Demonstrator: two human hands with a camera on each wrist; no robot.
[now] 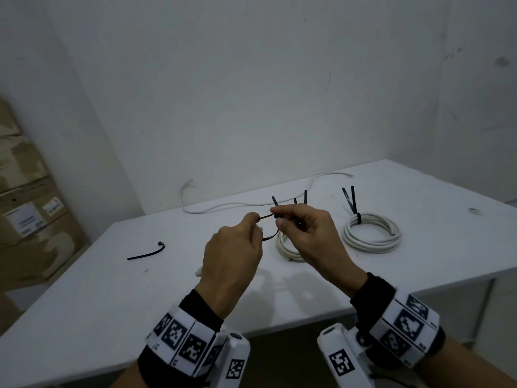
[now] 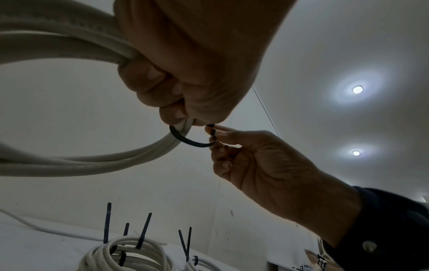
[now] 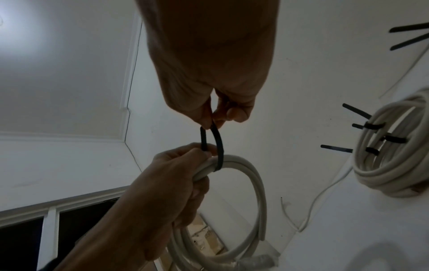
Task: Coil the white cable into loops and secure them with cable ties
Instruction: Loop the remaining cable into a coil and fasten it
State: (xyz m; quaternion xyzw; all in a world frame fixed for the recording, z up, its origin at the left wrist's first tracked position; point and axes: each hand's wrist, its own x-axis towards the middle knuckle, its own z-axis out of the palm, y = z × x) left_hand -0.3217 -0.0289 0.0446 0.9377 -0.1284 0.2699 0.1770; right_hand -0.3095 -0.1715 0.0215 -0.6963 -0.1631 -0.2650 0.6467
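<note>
Starting at the far left, stacked cardboard boxes [image 1: 30,208] carry white labels, but the print is too small and blurry to read. On the white worktop [image 1: 112,289] a spare black cable tie [image 1: 147,252] lies by itself, well apart from everything else.

Moving toward the middle, the left hand [image 1: 233,253] is held up over the worktop, fingers curled round a white cable coil [image 3: 243,183] while thumb and forefinger pinch one end of a black cable tie [image 3: 216,144] looped around the strands. The right hand [image 1: 307,233] pinches the other end of that same tie, so both are grasping it. In the head view the hands cover most of this coil.

Behind them sits a tied coil [image 2: 130,256] with several black tie tails sticking up, partly blocked by the right hand in the head view. A loose white cable [image 1: 251,204] snakes along the back edge of the worktop. Further right, a finished coil [image 1: 372,232] lies flat, its two tie tails pointing up in a V.

The wrist bands show only square black-and-white marker patterns, no readable words.
</note>
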